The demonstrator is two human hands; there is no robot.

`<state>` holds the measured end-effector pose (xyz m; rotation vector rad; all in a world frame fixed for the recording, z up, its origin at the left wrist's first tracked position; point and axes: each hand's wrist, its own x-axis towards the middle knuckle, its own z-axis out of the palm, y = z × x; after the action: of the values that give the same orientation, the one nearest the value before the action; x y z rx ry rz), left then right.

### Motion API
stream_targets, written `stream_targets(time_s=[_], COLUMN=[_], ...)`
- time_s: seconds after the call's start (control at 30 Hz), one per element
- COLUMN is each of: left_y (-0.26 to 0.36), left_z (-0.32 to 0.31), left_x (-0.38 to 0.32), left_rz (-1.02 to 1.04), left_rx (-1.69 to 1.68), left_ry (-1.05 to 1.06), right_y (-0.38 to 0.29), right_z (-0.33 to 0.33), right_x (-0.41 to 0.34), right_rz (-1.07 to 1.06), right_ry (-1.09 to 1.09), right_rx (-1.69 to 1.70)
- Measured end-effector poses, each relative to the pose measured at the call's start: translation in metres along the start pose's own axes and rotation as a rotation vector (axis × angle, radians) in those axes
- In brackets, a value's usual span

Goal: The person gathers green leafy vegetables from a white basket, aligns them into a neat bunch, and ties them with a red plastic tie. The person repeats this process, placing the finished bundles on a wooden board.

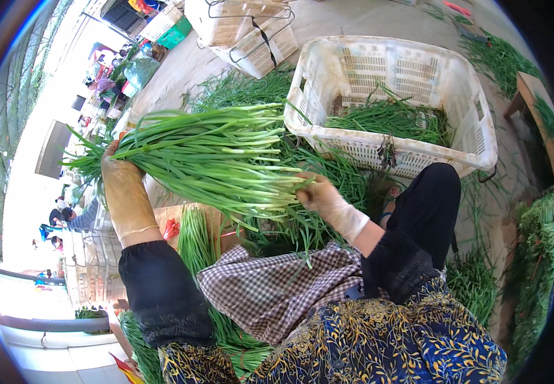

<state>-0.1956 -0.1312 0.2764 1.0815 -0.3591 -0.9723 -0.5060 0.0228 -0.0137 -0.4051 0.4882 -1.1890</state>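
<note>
A wide bunch of garlic chives is spread level in front of me, green leaves to the left and pale stem ends to the right. My left hand, in a tan glove, grips the bunch from below near its leafy end. At the lower stem ends, the gloved fingers of my right hand are pinched together on a chive stalk; slight blur hides the exact grip. Below the bunch, a neat bundle of chives lies on a wooden board beside red ties. A checked cloth covers my lap.
A white plastic crate with loose chive leaves inside stands ahead to the right. More white crates are stacked behind. Leaf litter covers the floor around the crate. Bundled chives lie far right. People sit at far left.
</note>
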Motion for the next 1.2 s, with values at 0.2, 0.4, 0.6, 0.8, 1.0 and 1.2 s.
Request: stream_targets(time_s=[0.2,0.4,0.6,0.8,1.0,1.2], left_y=[-0.007,-0.037,-0.018,-0.025,-0.016,-0.039], left_z=[-0.008,0.015,0.01,0.02,-0.018,-0.035], left_x=[0.02,0.0,-0.082,-0.052,0.01,0.018], left_rz=[-0.022,0.007,0.326,0.279,0.033,-0.1], left_rx=[-0.064,-0.117,0.375,0.401,0.27,0.188], left_ry=[0.01,0.055,-0.621,-0.286,-0.174,-0.047], right_y=[0.003,-0.008,-0.079,-0.079,-0.051,-0.028], right_z=[-0.023,0.063,0.049,0.004,-0.03,0.02], right_x=[-0.023,0.021,0.018,0.016,-0.012,0.005], right_rz=[0.164,0.056,0.278,0.163,0.072,-0.201], right_ry=[-0.103,0.269,0.12,0.053,0.273,-0.242], right_rx=[-0.22,-0.159,0.213,0.375,-0.431,-0.877])
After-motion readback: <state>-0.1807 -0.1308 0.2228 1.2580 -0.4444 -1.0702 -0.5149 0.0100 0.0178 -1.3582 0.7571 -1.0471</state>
